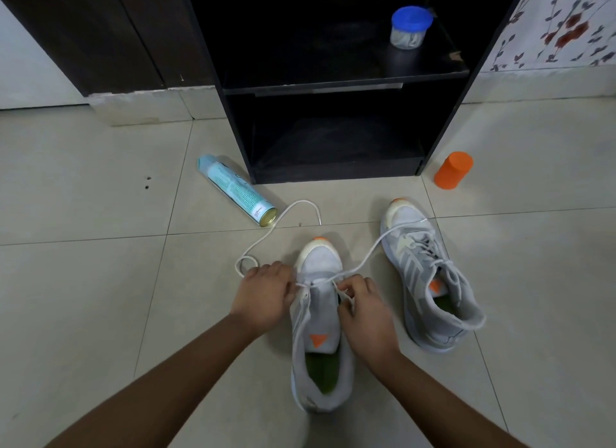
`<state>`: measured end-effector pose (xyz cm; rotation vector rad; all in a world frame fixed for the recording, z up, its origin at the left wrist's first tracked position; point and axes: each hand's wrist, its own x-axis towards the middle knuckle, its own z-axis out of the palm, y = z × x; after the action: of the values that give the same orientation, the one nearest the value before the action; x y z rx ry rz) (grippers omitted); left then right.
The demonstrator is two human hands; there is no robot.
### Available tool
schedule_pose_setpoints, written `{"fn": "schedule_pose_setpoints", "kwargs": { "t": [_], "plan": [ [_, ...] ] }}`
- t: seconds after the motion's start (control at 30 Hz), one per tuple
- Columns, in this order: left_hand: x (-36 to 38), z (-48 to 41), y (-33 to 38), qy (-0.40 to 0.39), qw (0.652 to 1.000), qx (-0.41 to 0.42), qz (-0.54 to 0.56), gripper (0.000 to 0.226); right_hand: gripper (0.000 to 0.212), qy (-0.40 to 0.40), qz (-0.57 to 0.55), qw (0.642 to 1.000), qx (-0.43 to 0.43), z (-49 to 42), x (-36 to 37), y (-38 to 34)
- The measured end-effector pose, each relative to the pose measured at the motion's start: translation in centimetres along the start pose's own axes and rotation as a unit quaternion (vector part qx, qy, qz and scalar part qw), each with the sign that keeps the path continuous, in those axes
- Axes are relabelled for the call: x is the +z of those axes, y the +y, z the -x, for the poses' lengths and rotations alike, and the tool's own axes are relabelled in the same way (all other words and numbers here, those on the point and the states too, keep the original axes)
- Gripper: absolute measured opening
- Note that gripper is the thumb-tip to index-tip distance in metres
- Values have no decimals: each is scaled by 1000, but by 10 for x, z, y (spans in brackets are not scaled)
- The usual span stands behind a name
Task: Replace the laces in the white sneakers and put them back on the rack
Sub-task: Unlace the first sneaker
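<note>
Bare forearms, sleeveless, no jewellery

Your left hand [263, 291] and right hand [363, 309] pinch the white cord lace [283, 219] at the near white mesh sneaker [320, 317]; its laced twin [430, 277] sits right, before the black wooden rack [333, 174].

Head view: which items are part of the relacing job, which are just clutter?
Job:
- near sneaker, being laced
- white lace, held by left hand and right hand
- far sneaker, already laced
- black rack

Lying about:
- spray can, on its side
- orange container
- blue-lidded jar on the rack shelf
</note>
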<state>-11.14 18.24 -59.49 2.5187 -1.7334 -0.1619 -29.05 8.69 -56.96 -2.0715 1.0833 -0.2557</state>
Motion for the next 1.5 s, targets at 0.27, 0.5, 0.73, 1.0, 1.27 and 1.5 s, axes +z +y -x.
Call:
{"fn": "schedule_pose_setpoints", "kwargs": {
  "t": [0.27,0.5,0.73,1.0,1.27,1.5],
  "plan": [
    [-11,10,-70,0,941,-337,42,27,19,-41,30,999,10,-2,-4,-1],
    [4,3,1,37,996,82,28,25,22,-66,81,995,2,-3,-5,-5],
    [-15,-5,-61,127,714,-401,560,24,21,-75,73,994,8,-4,-9,-7],
    [-27,-2,-90,64,407,-479,775,20,22,-100,156,983,5,-9,-6,-10],
    [8,5,-26,-44,989,-74,120,52,24,-82,227,969,-46,-16,-6,-20],
    [10,-2,-9,-3,999,36,24,32,21,-99,207,972,-58,-23,-3,-17]
  ]
}}
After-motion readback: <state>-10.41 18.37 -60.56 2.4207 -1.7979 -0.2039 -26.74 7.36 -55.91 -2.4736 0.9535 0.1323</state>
